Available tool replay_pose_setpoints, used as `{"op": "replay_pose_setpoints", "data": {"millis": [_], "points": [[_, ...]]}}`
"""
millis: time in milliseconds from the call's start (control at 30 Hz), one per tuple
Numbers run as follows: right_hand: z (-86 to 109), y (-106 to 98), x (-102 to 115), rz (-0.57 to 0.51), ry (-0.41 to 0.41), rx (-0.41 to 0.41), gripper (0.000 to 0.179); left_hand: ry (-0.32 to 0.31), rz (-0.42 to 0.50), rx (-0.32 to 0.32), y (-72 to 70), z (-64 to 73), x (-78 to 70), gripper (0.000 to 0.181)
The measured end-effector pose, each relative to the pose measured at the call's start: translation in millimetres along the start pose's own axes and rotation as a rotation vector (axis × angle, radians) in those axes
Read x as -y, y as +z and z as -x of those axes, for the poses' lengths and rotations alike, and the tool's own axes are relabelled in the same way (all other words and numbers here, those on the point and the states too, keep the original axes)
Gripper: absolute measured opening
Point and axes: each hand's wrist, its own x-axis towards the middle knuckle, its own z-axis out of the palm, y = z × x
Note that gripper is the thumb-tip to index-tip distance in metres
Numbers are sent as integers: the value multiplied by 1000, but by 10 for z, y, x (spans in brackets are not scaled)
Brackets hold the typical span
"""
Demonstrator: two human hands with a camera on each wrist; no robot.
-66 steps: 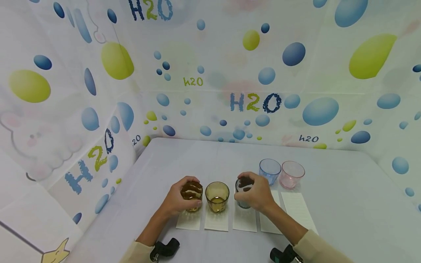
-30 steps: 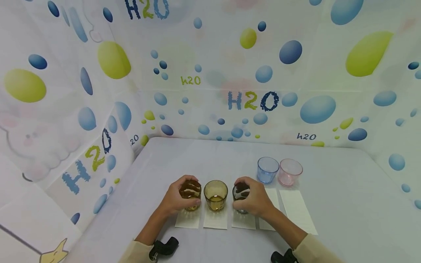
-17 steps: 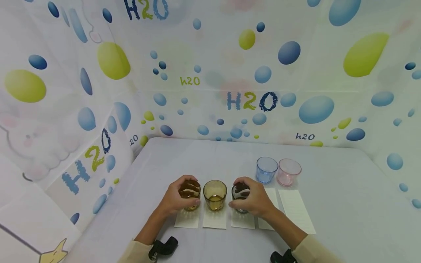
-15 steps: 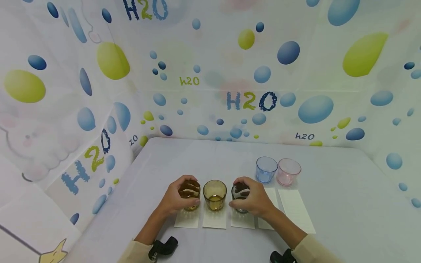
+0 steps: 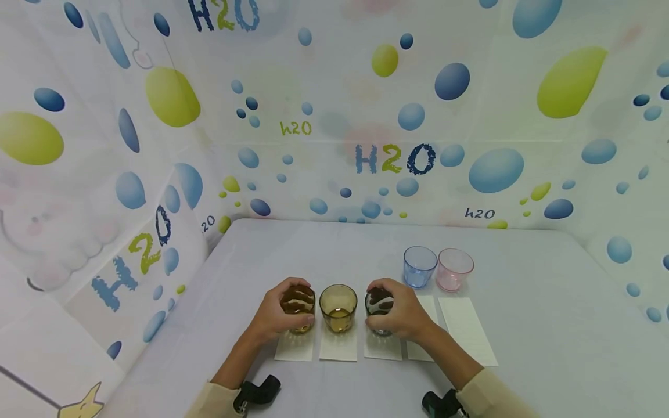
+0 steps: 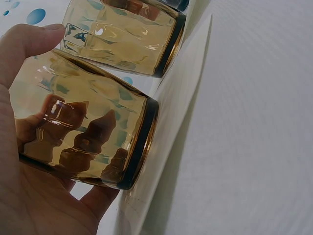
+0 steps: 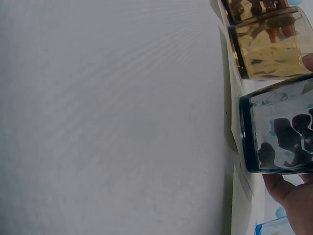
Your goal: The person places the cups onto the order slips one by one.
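Observation:
My left hand point(image 5: 277, 313) curls around an amber glass tumbler point(image 6: 83, 117), thumb on the near side and fingers seen through the far wall. The tumbler stands upright on the leftmost paper strip point(image 5: 294, 349). Just right of it, a second amber tumbler point(image 5: 338, 307) stands on its own strip, touched by neither hand. My right hand point(image 5: 410, 316) grips a smoky grey-blue tumbler point(image 7: 279, 122) at the third strip point(image 5: 382, 349). The right wrist view has this tumbler's base at the paper, close beside the second amber one. Its far rim is partly hidden by my fingers.
Behind my right hand, a blue tumbler point(image 5: 420, 268) and a pink tumbler point(image 5: 455, 270) stand side by side on the white tabletop point(image 5: 292, 244). Two more strips lie to the right, the outer one point(image 5: 467, 331) bare, the other partly under my forearm. A patterned sheet point(image 5: 334, 87) hangs behind.
My right hand has brought the grey-blue tumbler slightly nearer and down onto its strip, level with the amber pair. The left hand keeps its grip in place. The head view has shifted slightly.

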Motion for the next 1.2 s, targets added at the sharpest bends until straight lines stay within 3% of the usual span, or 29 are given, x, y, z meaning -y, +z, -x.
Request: {"op": "replay_pose_setpoints", "data": {"millis": [367, 467, 700, 1200], "points": [[15, -4, 23, 22, -2, 6, 52, -24, -17, -11, 3, 6, -13, 61], [15, -18, 54, 94, 20, 7, 53, -25, -24, -17, -3, 2, -4, 61], [9, -46, 163, 426, 72, 22, 60, -12, -17, -10, -10, -2, 6, 60], [-58, -168, 363, 585, 124, 182, 85, -7, 6, -3, -5, -3, -9, 61]]}}
